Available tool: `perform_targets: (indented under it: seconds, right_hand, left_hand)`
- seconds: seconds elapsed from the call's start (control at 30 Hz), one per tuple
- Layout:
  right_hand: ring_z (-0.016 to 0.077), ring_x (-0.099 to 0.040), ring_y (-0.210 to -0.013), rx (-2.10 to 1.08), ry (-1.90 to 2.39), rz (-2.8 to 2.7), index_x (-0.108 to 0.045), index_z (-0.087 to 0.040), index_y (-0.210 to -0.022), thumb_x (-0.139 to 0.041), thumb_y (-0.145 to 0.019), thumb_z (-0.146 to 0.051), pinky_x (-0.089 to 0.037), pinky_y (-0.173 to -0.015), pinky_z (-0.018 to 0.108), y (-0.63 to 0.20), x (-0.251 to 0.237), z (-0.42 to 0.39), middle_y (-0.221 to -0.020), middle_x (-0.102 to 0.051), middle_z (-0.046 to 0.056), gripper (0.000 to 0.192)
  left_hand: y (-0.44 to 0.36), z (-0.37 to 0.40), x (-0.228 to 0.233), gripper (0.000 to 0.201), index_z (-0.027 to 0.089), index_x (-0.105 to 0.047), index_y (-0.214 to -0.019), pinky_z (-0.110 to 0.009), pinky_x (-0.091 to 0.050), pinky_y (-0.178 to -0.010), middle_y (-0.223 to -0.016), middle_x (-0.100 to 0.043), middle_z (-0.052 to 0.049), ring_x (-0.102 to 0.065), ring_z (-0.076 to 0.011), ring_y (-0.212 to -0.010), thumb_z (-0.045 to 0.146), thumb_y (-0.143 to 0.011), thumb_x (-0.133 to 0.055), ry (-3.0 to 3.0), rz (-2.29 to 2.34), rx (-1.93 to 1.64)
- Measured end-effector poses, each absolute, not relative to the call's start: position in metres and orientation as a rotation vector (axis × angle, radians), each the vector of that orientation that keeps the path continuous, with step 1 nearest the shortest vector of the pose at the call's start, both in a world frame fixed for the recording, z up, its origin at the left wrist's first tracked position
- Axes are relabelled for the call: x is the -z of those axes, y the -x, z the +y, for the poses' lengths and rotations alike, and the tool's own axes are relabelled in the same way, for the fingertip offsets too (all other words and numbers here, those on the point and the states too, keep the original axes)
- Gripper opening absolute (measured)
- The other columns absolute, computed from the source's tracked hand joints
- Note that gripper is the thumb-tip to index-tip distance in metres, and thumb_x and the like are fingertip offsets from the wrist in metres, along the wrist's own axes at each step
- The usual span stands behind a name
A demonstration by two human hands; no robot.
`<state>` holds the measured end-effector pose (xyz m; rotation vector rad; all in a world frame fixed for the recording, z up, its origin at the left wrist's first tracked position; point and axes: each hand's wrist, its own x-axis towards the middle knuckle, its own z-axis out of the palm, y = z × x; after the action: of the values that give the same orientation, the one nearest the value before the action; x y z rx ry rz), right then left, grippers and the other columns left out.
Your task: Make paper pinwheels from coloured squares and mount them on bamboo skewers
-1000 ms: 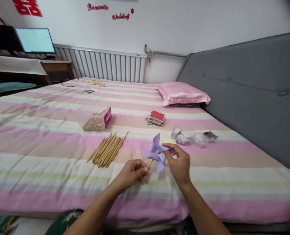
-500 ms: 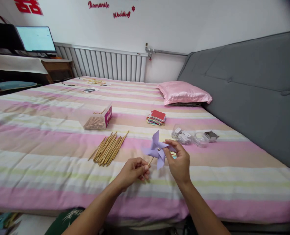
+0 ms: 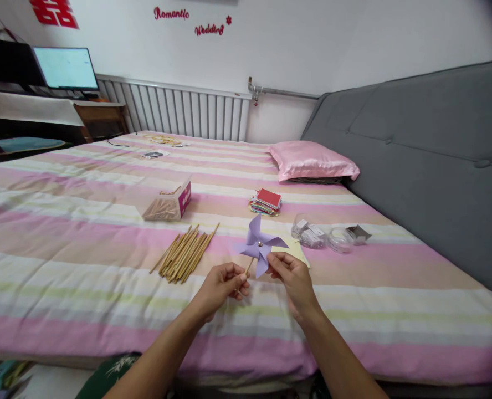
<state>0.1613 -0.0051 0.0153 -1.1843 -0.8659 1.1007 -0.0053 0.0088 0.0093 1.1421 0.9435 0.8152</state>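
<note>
Currently | purple pinwheel (image 3: pixel 260 244) held above the bed (image 3: pixel 104 316), toward its near edge | left hand (image 3: pixel 224 285): thumb and fingers pinching the pinwheel's stick (image 3: pixel 250 266) | right hand (image 3: pixel 292 278): fingertips bunched at a lower blade (image 3: pixel 262 266), cannot tell whether pinching it | pale yellow sheet (image 3: pixel 293 250) beyond right hand | wooden sticks (image 3: pixel 185 255) left of pinwheel

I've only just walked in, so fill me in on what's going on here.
A purple pinwheel is held above a striped bedspread. The person's left hand grips its stick; the right hand is at its lower blade, but I can't tell if it pinches it. On the bedspread lie a loose bunch of sticks, a clear box with thin sticks inside, and a stack of paper squares with red on top.
</note>
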Motion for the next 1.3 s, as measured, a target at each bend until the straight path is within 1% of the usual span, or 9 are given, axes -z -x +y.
perform_targets:
  seconds: [0.17, 0.37, 0.47, 0.57, 0.77, 0.9, 1.03, 1.2, 1.3]
  right_hand:
    - [0.0138, -0.059, -0.058, -1.135, 1.176, -0.873, -0.066, -0.016, -0.076, -0.075, -0.063, -0.041, -0.041, -0.057, 0.025, -0.159, -0.015, -0.006, -0.06, -0.065, 0.001, 0.03]
    - [0.0152, -0.061, -0.066, -1.041, 1.143, -0.994, -0.058, -0.018, -0.101, -0.075, -0.066, -0.036, -0.046, -0.063, 0.028, -0.156, -0.015, -0.007, -0.077, -0.066, 0.003, 0.043]
    - [0.0171, -0.062, -0.072, -0.949, 1.166, -1.057, -0.053, -0.018, -0.106, -0.073, -0.067, -0.032, -0.048, -0.067, 0.03, -0.15, -0.01, -0.007, -0.083, -0.065, 0.005, 0.046]
    - [0.0176, -0.062, -0.072, -0.854, 1.168, -1.06, -0.052, -0.017, -0.103, -0.068, -0.072, -0.032, -0.048, -0.067, 0.03, -0.143, -0.003, -0.006, -0.083, -0.066, 0.006, 0.038]
    - [0.0179, -0.063, -0.066, -0.644, 1.296, -1.038, -0.059, -0.016, -0.089, -0.06, -0.078, -0.035, -0.048, -0.061, 0.028, -0.138, 0.002, -0.008, -0.076, -0.069, 0.007, 0.021]
    - [0.0174, -0.063, -0.061, -0.584, 1.393, -1.091, -0.061, -0.017, -0.083, -0.058, -0.079, -0.035, -0.047, -0.057, 0.026, -0.137, 0.0, -0.011, -0.07, -0.068, 0.005, 0.019]
    - [0.0165, -0.061, -0.058, -0.583, 1.416, -1.165, -0.06, -0.017, -0.076, -0.057, -0.08, -0.039, -0.046, -0.055, 0.025, -0.135, -0.003, -0.013, -0.065, -0.067, 0.004, 0.023]
    - [0.0185, -0.063, -0.069, -0.63, 1.394, -1.189, -0.06, -0.016, -0.092, -0.062, -0.076, -0.043, -0.049, -0.062, 0.027, -0.136, -0.004, -0.015, -0.079, -0.068, 0.007, 0.032]
    - [0.0176, -0.062, -0.067, -0.659, 1.376, -1.149, -0.059, -0.016, -0.095, -0.066, -0.073, -0.044, -0.049, -0.062, 0.028, -0.138, -0.004, -0.016, -0.078, -0.066, 0.006, 0.036]
  left_hand:
    - [0.006, 0.009, -0.009, 0.035, 0.013, -0.057, -0.074, -0.024, -0.045, -0.053, -0.065, -0.062, -0.002, -0.059, -0.0124, -0.056, 0.043, -0.065, -0.073, -1.124, 0.928, -0.827]
    - [0.005, 0.009, -0.008, 0.036, 0.013, -0.057, -0.073, -0.023, -0.044, -0.054, -0.065, -0.063, -0.002, -0.06, -0.0121, -0.056, 0.043, -0.064, -0.074, -1.081, 0.949, -0.884]
    - [0.0, 0.007, -0.006, 0.038, 0.013, -0.055, -0.075, -0.024, -0.046, -0.057, -0.063, -0.064, -0.002, -0.062, -0.0133, -0.059, 0.044, -0.062, -0.075, -1.019, 0.935, -0.899]
    - [-0.007, 0.001, -0.004, 0.038, 0.014, -0.054, -0.077, -0.025, -0.048, -0.061, -0.066, -0.068, -0.004, -0.064, -0.0146, -0.061, 0.044, -0.064, -0.074, -0.982, 0.915, -0.875]
    - [-0.015, -0.006, 0.003, 0.038, 0.015, -0.051, -0.078, -0.03, -0.05, -0.067, -0.068, -0.071, -0.008, -0.067, -0.0175, -0.066, 0.043, -0.066, -0.073, -0.968, 0.857, -0.853]
    - [-0.017, -0.005, 0.013, 0.037, 0.016, -0.05, -0.079, -0.034, -0.051, -0.07, -0.068, -0.071, -0.008, -0.067, -0.0194, -0.065, 0.042, -0.067, -0.073, -0.973, 0.806, -0.843]
    - [-0.016, -0.003, 0.016, 0.034, 0.016, -0.05, -0.079, -0.033, -0.051, -0.067, -0.068, -0.071, -0.007, -0.067, -0.0198, -0.064, 0.042, -0.069, -0.071, -0.986, 0.786, -0.849]
    - [-0.009, 0.0, 0.007, 0.038, 0.014, -0.052, -0.078, -0.03, -0.049, -0.065, -0.068, -0.071, -0.008, -0.066, -0.0174, -0.063, 0.044, -0.065, -0.073, -0.993, 0.865, -0.907]
    - [-0.007, 0.0, 0.003, 0.041, 0.014, -0.053, -0.077, -0.029, -0.049, -0.064, -0.068, -0.07, -0.008, -0.066, -0.017, -0.061, 0.046, -0.062, -0.074, -0.995, 0.889, -0.926]
